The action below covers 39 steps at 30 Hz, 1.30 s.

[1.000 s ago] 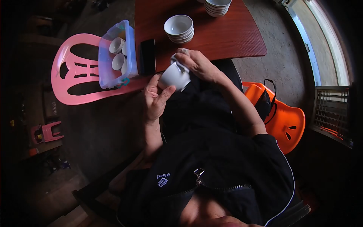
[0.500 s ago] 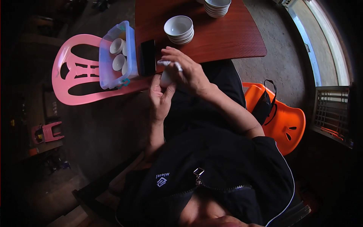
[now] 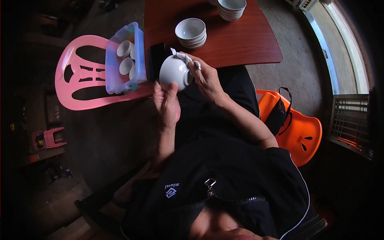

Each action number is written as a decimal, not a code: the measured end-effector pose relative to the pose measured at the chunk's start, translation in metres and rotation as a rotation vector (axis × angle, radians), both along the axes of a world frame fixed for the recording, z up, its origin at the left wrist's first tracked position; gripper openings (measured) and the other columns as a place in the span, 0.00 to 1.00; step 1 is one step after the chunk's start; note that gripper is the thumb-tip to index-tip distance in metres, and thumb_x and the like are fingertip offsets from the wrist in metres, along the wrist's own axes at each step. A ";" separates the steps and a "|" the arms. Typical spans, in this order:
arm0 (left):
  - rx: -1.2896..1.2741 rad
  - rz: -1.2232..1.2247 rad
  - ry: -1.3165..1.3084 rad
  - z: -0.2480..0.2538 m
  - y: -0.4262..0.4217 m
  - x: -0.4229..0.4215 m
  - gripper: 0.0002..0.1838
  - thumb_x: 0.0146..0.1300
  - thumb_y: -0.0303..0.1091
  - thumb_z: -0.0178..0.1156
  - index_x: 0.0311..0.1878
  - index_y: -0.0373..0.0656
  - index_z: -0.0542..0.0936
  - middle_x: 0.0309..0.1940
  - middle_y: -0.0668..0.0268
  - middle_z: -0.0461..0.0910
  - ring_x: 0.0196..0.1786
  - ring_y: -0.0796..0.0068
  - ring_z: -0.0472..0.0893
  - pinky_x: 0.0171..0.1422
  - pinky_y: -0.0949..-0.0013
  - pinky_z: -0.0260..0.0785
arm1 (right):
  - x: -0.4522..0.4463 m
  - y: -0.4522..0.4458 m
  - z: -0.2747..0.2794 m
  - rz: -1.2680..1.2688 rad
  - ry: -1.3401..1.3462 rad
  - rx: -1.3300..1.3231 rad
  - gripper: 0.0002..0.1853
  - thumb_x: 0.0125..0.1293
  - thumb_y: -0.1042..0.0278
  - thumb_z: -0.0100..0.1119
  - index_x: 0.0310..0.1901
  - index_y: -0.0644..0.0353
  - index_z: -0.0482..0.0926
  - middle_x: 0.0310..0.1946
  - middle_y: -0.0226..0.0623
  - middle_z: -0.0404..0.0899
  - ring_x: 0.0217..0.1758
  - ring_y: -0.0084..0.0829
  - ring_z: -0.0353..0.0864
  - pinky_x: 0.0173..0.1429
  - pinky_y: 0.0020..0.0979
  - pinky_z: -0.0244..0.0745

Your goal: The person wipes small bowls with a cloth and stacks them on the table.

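Note:
A white bowl (image 3: 171,75) is tilted on its side above my lap, its outer wall and foot facing me. My left hand (image 3: 167,102) grips its near rim, thumb on the outside and fingers mostly hidden. A crumpled white cloth (image 3: 183,57) lies between my right hand (image 3: 206,78) and the bowl, pressed against the outer wall near the foot. The right fingers are closed round this cloth. Just beyond, a stack of white bowls (image 3: 191,32) stands upright on the brown table (image 3: 248,50).
Another bowl stack (image 3: 232,9) stands farther back. A dark phone-like slab (image 3: 157,60) lies along the table's left edge. A clear blue plastic box (image 3: 139,56) with several small white bowls rests on a pink chair (image 3: 66,56). An orange chair (image 3: 306,126) holding a black bag (image 3: 277,116) is at right.
The bowl has been turned so its outer wall and foot now show. My right hand has brought the cloth onto the outer wall, while my left hand has shifted slightly down.

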State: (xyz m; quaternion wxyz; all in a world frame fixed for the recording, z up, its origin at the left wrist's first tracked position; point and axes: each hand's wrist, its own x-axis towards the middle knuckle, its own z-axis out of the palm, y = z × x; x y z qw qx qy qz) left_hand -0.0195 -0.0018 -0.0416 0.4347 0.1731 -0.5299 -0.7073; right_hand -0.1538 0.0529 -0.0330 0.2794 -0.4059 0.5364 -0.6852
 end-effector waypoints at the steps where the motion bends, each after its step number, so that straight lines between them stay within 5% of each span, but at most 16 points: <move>1: 0.008 0.014 0.035 -0.001 -0.001 0.000 0.18 0.67 0.29 0.54 0.59 0.39 0.69 0.55 0.62 0.73 0.57 0.69 0.73 0.65 0.62 0.62 | -0.003 0.003 0.003 0.082 -0.210 0.136 0.17 0.73 0.64 0.45 0.57 0.64 0.71 0.50 0.48 0.78 0.52 0.40 0.80 0.57 0.30 0.74; 3: 0.017 0.036 0.070 -0.002 -0.001 0.000 0.18 0.67 0.30 0.55 0.59 0.39 0.69 0.55 0.62 0.73 0.57 0.69 0.73 0.64 0.62 0.63 | -0.002 0.001 0.005 0.109 -0.293 0.238 0.18 0.73 0.64 0.45 0.59 0.63 0.70 0.55 0.47 0.75 0.58 0.40 0.77 0.61 0.32 0.71; 5: 0.028 0.027 0.052 -0.004 -0.002 0.003 0.17 0.67 0.29 0.54 0.58 0.39 0.69 0.55 0.62 0.73 0.56 0.70 0.73 0.64 0.62 0.64 | 0.010 0.002 0.000 -0.079 0.104 -0.129 0.18 0.73 0.65 0.45 0.61 0.62 0.69 0.58 0.48 0.72 0.63 0.40 0.72 0.64 0.33 0.68; 9: 0.022 -0.036 0.121 -0.001 0.000 0.007 0.17 0.68 0.25 0.53 0.59 0.38 0.68 0.55 0.63 0.73 0.56 0.72 0.73 0.63 0.67 0.65 | 0.016 0.007 0.000 -0.068 0.788 -0.262 0.29 0.57 0.81 0.56 0.63 0.60 0.67 0.67 0.47 0.61 0.71 0.45 0.59 0.71 0.39 0.59; 11: -0.098 0.005 -0.078 0.007 0.000 0.006 0.18 0.67 0.25 0.54 0.59 0.38 0.68 0.54 0.63 0.74 0.55 0.74 0.74 0.63 0.68 0.64 | 0.007 0.000 -0.003 -0.021 0.549 -0.249 0.26 0.62 0.79 0.53 0.63 0.61 0.66 0.66 0.48 0.62 0.69 0.47 0.63 0.69 0.38 0.62; 12: -0.094 0.062 -0.119 0.014 0.004 0.002 0.08 0.66 0.29 0.57 0.44 0.39 0.70 0.39 0.69 0.76 0.43 0.85 0.73 0.51 0.78 0.65 | 0.005 0.001 0.004 0.016 0.226 -0.177 0.20 0.69 0.72 0.48 0.62 0.64 0.67 0.59 0.48 0.71 0.63 0.42 0.71 0.65 0.34 0.67; 13: -0.097 0.064 -0.115 0.015 0.004 0.003 0.08 0.66 0.29 0.57 0.44 0.39 0.70 0.39 0.69 0.76 0.43 0.85 0.73 0.51 0.78 0.65 | -0.002 0.000 0.011 0.093 -0.009 -0.010 0.18 0.74 0.65 0.43 0.60 0.64 0.70 0.51 0.46 0.78 0.56 0.34 0.77 0.59 0.29 0.70; 15: -0.156 -0.003 -0.169 0.014 0.002 0.005 0.08 0.66 0.29 0.58 0.43 0.39 0.70 0.37 0.70 0.75 0.42 0.85 0.72 0.50 0.79 0.64 | -0.021 -0.009 0.003 0.244 -0.256 0.058 0.18 0.74 0.63 0.43 0.58 0.62 0.72 0.45 0.42 0.82 0.54 0.27 0.77 0.56 0.27 0.71; 17: -0.166 -0.034 -0.190 0.013 0.003 0.005 0.08 0.66 0.29 0.58 0.43 0.39 0.70 0.37 0.71 0.74 0.41 0.86 0.71 0.50 0.79 0.64 | -0.028 -0.012 -0.001 0.301 -0.285 0.113 0.18 0.73 0.64 0.44 0.60 0.63 0.70 0.49 0.44 0.79 0.54 0.32 0.77 0.58 0.29 0.71; 20: -0.135 -0.062 -0.235 0.020 0.006 0.003 0.08 0.65 0.27 0.57 0.45 0.39 0.70 0.39 0.71 0.72 0.40 0.86 0.70 0.48 0.80 0.64 | -0.010 -0.003 0.019 0.039 0.508 -0.135 0.21 0.65 0.71 0.52 0.59 0.66 0.69 0.57 0.49 0.70 0.60 0.45 0.71 0.65 0.37 0.67; 23: -0.096 -0.046 -0.190 0.016 0.004 0.011 0.08 0.63 0.26 0.58 0.43 0.39 0.70 0.37 0.72 0.71 0.40 0.86 0.70 0.46 0.78 0.65 | -0.003 -0.002 0.022 0.082 0.974 -0.357 0.17 0.57 0.71 0.57 0.49 0.64 0.74 0.44 0.44 0.75 0.56 0.46 0.72 0.66 0.38 0.64; 26: -0.206 -0.160 -0.372 0.028 0.000 0.015 0.08 0.60 0.26 0.61 0.40 0.38 0.73 0.34 0.72 0.73 0.39 0.85 0.71 0.47 0.79 0.65 | -0.025 -0.005 0.011 0.156 0.782 -0.199 0.09 0.64 0.65 0.51 0.37 0.62 0.71 0.33 0.41 0.71 0.40 0.44 0.72 0.46 0.37 0.68; 29: -0.138 -0.224 -0.319 0.033 -0.005 0.020 0.09 0.60 0.26 0.62 0.42 0.37 0.74 0.34 0.71 0.75 0.39 0.84 0.72 0.48 0.79 0.64 | -0.037 -0.005 -0.003 0.459 -0.020 0.131 0.18 0.75 0.55 0.39 0.36 0.62 0.71 0.27 0.31 0.67 0.32 0.25 0.68 0.39 0.27 0.67; 33: -0.017 -0.254 -0.162 0.023 -0.006 0.017 0.11 0.60 0.27 0.63 0.43 0.37 0.74 0.35 0.70 0.77 0.39 0.85 0.72 0.48 0.79 0.65 | -0.043 -0.002 -0.005 0.467 -0.244 0.117 0.19 0.74 0.54 0.40 0.34 0.61 0.71 0.26 0.31 0.69 0.31 0.24 0.70 0.39 0.27 0.67; 36: -0.118 -0.284 -0.337 0.022 -0.004 0.017 0.12 0.60 0.27 0.63 0.44 0.37 0.74 0.36 0.70 0.77 0.40 0.86 0.72 0.48 0.79 0.65 | -0.037 0.001 0.019 0.215 0.765 -0.093 0.10 0.67 0.63 0.47 0.32 0.60 0.69 0.26 0.39 0.70 0.35 0.41 0.72 0.46 0.37 0.65; 39: -0.120 -0.243 -0.365 0.022 -0.001 0.016 0.13 0.60 0.26 0.62 0.47 0.36 0.74 0.39 0.69 0.77 0.43 0.85 0.73 0.51 0.78 0.66 | -0.022 0.003 0.031 0.189 1.191 0.023 0.06 0.61 0.67 0.50 0.34 0.60 0.72 0.27 0.36 0.76 0.36 0.37 0.77 0.46 0.35 0.65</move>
